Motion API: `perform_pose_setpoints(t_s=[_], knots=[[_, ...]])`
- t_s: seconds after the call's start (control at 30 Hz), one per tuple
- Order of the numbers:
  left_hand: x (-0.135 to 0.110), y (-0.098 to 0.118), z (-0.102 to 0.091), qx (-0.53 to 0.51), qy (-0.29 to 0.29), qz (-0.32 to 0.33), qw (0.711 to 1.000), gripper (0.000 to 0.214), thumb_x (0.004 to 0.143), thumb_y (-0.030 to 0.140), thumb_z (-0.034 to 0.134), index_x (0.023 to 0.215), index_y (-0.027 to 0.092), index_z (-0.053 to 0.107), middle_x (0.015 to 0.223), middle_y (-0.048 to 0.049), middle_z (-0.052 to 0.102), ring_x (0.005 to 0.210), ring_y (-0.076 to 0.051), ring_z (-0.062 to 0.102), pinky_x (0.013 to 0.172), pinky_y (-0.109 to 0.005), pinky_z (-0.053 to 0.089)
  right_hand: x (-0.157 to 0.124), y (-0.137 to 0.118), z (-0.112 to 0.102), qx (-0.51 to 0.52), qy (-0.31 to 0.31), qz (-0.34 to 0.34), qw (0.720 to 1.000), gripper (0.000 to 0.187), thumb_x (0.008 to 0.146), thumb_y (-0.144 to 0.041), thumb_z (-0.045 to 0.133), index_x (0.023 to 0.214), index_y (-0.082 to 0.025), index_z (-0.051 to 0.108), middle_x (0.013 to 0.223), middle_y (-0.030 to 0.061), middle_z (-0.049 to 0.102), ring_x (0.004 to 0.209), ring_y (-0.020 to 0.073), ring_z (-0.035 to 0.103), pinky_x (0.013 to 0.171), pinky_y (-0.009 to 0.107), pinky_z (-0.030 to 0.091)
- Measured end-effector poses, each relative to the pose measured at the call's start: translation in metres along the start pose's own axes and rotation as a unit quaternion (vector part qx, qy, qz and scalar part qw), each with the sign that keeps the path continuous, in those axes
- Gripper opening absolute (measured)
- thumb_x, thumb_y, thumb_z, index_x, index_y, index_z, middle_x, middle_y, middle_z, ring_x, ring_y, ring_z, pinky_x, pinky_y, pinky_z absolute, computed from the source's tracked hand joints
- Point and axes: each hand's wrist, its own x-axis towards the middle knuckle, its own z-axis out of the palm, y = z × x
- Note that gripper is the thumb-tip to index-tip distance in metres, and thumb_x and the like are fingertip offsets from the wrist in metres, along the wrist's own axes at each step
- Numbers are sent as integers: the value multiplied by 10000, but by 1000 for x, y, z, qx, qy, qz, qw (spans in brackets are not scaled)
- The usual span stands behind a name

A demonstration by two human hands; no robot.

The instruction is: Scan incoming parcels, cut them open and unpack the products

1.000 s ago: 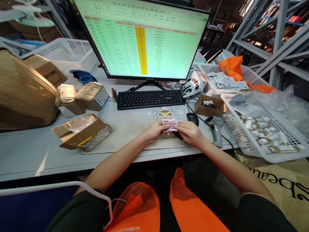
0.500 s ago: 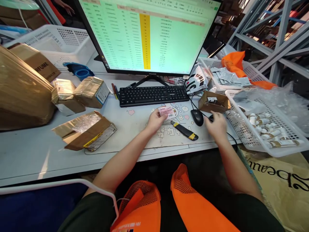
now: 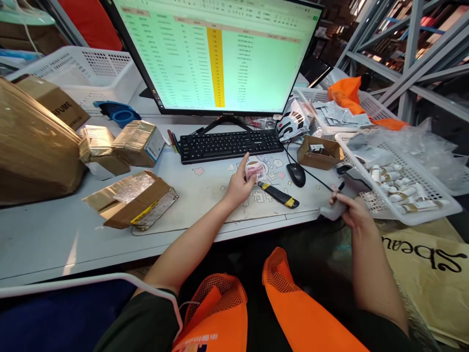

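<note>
In my left hand (image 3: 238, 187) is a small pink-and-white printed card (image 3: 255, 170), its lower edge by my thumb while my index finger stretches out beside it. My remaining left fingers are hidden. A black-and-yellow utility knife (image 3: 279, 195) lies just right of that hand on the patterned desk mat (image 3: 205, 195). At the desk's front edge, my right hand (image 3: 353, 210) is closed on a grey-and-black barcode scanner (image 3: 332, 211) with a cable. The black mouse (image 3: 296, 174) sits between both hands, touched by neither.
Behind the mat are a keyboard (image 3: 230, 145) and a monitor (image 3: 216, 58). An opened carton (image 3: 135, 200) and wrapped boxes (image 3: 137, 142) stand left. To the right are a small brown box (image 3: 318, 152) and a white basket (image 3: 392, 195) with several small bottles.
My right hand has drawn back from beside the brown box toward the desk's edge, lifting the scanner. My left index finger has straightened away from the card.
</note>
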Motion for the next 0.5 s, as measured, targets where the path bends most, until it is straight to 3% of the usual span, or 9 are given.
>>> perform_pose_setpoints(t_s=[0.07,0.13,0.3,0.4,0.5], knots=[[-3,-1,2,38,-10,17,999,723,894,235,671,1597,236,504,610,72,460,537,-147,407,607,-275,354,-31,-12,14,31,-59,21,998,470,630,-456,893,969,-238,652,643,-49,605,552,160,568,573,305,489],[-6,-2,4,65,-15,25,997,679,890,253,681,1556,221,554,645,56,501,542,-146,431,635,-275,383,-53,-21,33,-26,-107,42,993,417,671,-441,891,958,-214,692,595,-41,606,522,158,552,555,303,470],[-8,-3,7,87,-20,11,996,756,870,250,700,1598,206,503,698,37,572,561,-160,501,679,-269,438,-67,-27,78,-153,-214,19,965,324,763,-407,815,989,-183,751,633,-9,667,561,171,575,580,311,473],[-7,-2,5,78,-13,0,997,746,885,251,692,1601,200,490,732,22,614,621,-181,575,716,-273,466,-65,-25,79,-174,-232,7,957,295,778,-450,798,915,-195,742,610,0,658,561,186,583,577,323,482],[-7,0,4,98,-25,-1,995,718,914,260,664,1605,190,483,806,-6,668,710,-202,642,781,-293,505,-53,-19,59,-192,-197,21,961,357,752,-534,811,859,-211,706,597,22,660,563,223,623,569,353,512]])
